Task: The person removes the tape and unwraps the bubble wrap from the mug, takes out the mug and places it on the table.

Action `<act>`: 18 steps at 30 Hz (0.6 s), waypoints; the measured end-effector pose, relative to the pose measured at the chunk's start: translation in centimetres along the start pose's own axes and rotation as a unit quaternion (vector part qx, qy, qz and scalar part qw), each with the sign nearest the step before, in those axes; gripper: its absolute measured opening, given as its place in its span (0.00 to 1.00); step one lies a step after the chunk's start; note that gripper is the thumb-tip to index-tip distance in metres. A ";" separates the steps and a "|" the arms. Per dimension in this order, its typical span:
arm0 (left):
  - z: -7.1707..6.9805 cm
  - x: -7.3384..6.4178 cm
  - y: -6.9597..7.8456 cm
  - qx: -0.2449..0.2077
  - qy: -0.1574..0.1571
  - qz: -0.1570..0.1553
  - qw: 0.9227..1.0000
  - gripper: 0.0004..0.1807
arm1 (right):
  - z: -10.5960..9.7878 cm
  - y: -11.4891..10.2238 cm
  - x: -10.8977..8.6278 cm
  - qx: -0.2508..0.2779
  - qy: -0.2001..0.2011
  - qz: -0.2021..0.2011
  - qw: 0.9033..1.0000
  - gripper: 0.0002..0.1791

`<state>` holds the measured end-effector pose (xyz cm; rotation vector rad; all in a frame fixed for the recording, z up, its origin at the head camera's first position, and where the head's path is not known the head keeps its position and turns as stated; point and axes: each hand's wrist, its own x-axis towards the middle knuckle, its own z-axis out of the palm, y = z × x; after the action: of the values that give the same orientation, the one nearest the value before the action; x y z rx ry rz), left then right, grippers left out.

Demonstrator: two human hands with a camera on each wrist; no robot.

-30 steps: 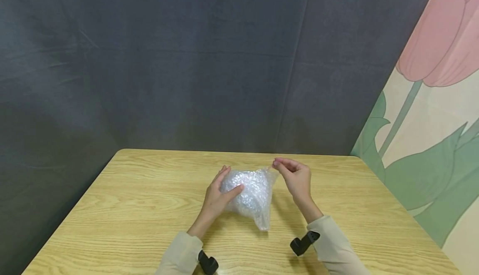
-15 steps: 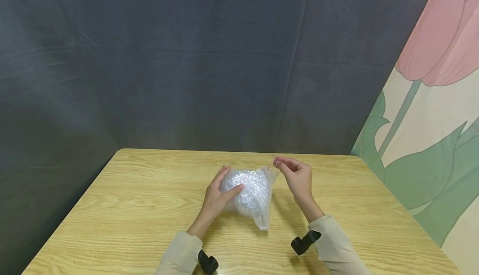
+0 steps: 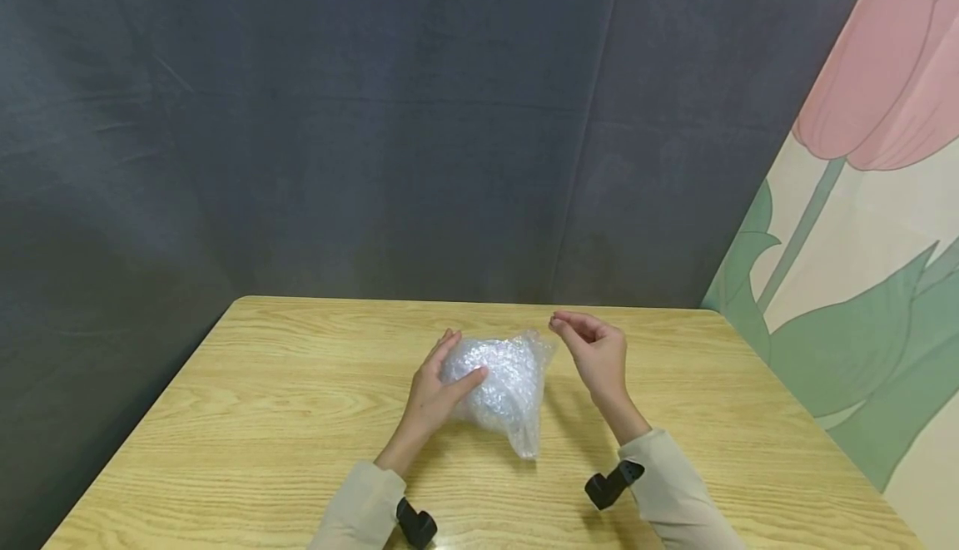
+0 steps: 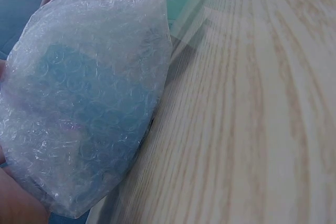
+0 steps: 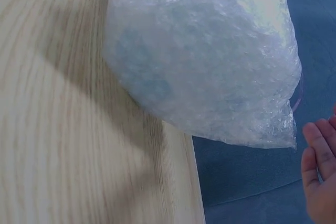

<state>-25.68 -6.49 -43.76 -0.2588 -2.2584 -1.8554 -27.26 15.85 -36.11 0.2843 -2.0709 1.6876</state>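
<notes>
A bubble-wrap package (image 3: 500,379) stands tilted at the middle of the table, with something bluish showing faintly through the wrap (image 4: 97,85). My left hand (image 3: 430,388) grips its left side, thumb across the near face and fingers behind. Just off the package's upper right corner, my right hand (image 3: 599,359) has thumb and index fingertips pinched together. What seems a thin clear strip, barely visible, runs to them; a faint pinkish line (image 5: 298,95) shows beside the wrap in the right wrist view. The package's lower right corner (image 3: 527,442) hangs pointed and loose.
The wood-grain table (image 3: 262,417) has its far edge just beyond the package. Behind it hangs a dark grey curtain (image 3: 375,134). A tulip-patterned panel (image 3: 862,284) stands at the right. Black wrist cameras (image 3: 415,525) sit on both sleeves.
My right hand has drawn slightly up and right, widening the small gap from the package's upper corner. My left hand and the package stay almost still.
</notes>
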 end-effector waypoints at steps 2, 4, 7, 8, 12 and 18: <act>-0.2 -0.5 1.4 -0.004 -0.002 -0.001 1.000 0.39 | 0.0 -0.1 -0.1 -0.009 0.000 -0.018 1.000 0.08; -0.4 -1.0 2.8 -0.007 -0.004 -0.005 1.000 0.38 | -0.1 -0.2 -0.1 -0.013 -0.003 -0.037 0.999 0.07; -0.6 -1.7 4.7 -0.008 -0.007 -0.010 1.000 0.36 | -0.1 -0.4 -0.3 -0.021 -0.009 -0.057 0.998 0.07; -0.6 -1.6 4.5 -0.007 -0.008 -0.011 1.000 0.36 | -0.2 -0.5 -0.4 -0.025 -0.012 -0.065 0.998 0.07; -0.3 -0.8 2.5 -0.002 -0.009 -0.012 1.000 0.38 | -0.2 -0.6 -0.5 -0.033 -0.019 -0.095 0.995 0.08; -0.1 -0.1 0.2 -0.002 -0.005 -0.006 1.000 0.39 | -0.4 1.2 -0.1 -0.030 -0.025 -0.136 0.990 0.11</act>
<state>-25.55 -6.55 -43.52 -0.2556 -2.2695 -1.8682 -27.64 16.49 -37.15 0.5664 -2.0097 1.4667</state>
